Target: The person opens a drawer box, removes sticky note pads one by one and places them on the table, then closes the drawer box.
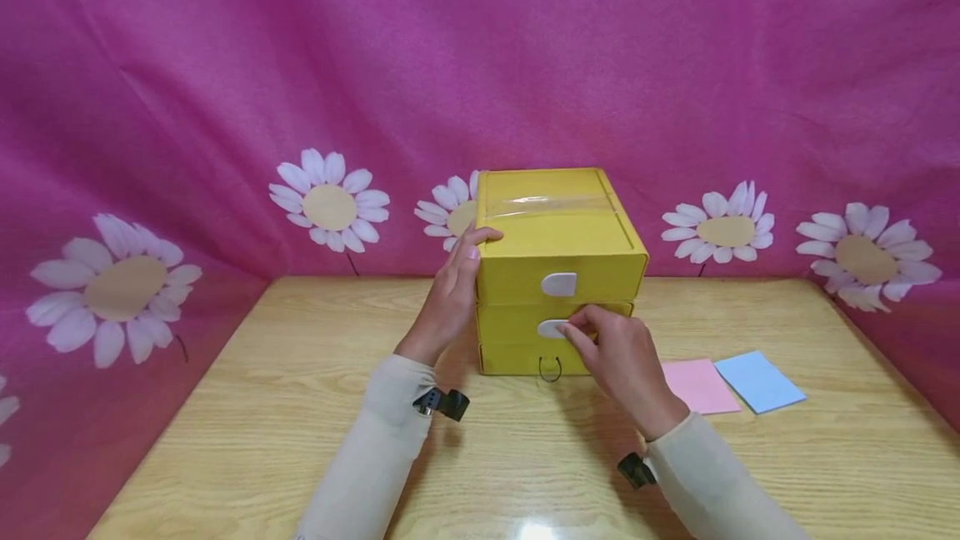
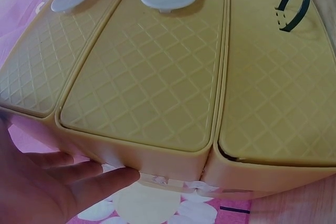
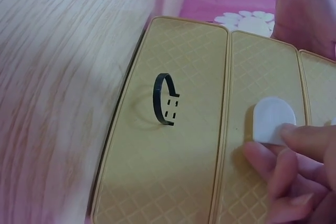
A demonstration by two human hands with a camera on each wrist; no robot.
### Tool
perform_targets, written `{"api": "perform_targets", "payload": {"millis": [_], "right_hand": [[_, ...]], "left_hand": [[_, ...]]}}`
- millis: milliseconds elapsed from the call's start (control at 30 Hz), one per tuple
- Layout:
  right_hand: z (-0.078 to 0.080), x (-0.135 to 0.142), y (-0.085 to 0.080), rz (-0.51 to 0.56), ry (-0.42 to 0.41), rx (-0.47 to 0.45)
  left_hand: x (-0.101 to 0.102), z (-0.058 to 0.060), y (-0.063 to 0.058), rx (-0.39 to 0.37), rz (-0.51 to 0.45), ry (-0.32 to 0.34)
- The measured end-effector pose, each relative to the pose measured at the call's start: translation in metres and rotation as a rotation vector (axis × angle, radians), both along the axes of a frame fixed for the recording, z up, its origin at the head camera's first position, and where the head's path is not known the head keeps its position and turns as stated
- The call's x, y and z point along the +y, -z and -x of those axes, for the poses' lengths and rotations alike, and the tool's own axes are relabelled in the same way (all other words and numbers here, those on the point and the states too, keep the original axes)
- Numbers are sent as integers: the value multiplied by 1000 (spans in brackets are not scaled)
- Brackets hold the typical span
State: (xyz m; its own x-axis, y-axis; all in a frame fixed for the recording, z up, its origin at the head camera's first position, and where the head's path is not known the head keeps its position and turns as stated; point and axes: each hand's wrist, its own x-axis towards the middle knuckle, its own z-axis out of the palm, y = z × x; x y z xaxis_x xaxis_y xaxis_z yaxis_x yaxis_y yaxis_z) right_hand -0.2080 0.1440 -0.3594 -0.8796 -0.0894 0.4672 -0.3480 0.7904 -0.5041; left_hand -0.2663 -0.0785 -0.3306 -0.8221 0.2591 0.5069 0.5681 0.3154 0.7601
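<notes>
A yellow three-drawer box [image 1: 562, 232] stands on the table, its drawer fronts facing me. My left hand [image 1: 448, 298] steadies its left side, fingers extended along the wall and one fingertip over the top edge. With thumb and fingers, my right hand [image 1: 626, 361] pinches the white pull tab [image 3: 270, 119] on the middle drawer front [image 2: 152, 82]. Above it, the top drawer has a similar white tab [image 1: 558, 284]. A thin black loop handle [image 3: 157, 98] sticks out of the bottom drawer. All the drawers sit in the box.
To the right of the box lie a pink sticky-note pad [image 1: 701, 386] and a blue one [image 1: 761, 382], side by side on the wooden table [image 1: 300, 432]. Clear tape [image 1: 540, 204] crosses the box top. A magenta curtain with daisies [image 1: 450, 65] hangs close behind.
</notes>
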Motion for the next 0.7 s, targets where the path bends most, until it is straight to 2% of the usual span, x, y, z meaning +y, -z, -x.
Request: {"api": "perform_targets", "payload": {"millis": [400,500,700], "right_hand": [[4,3,0,-45,-40,-29],[4,3,3,-53,-56,-54],[6,2,13,-110,-80,-72]], "left_hand": [[0,3,-2,1,8,0],[0,3,-1,17,10,3],[0,2,1,-16,10,2]]}}
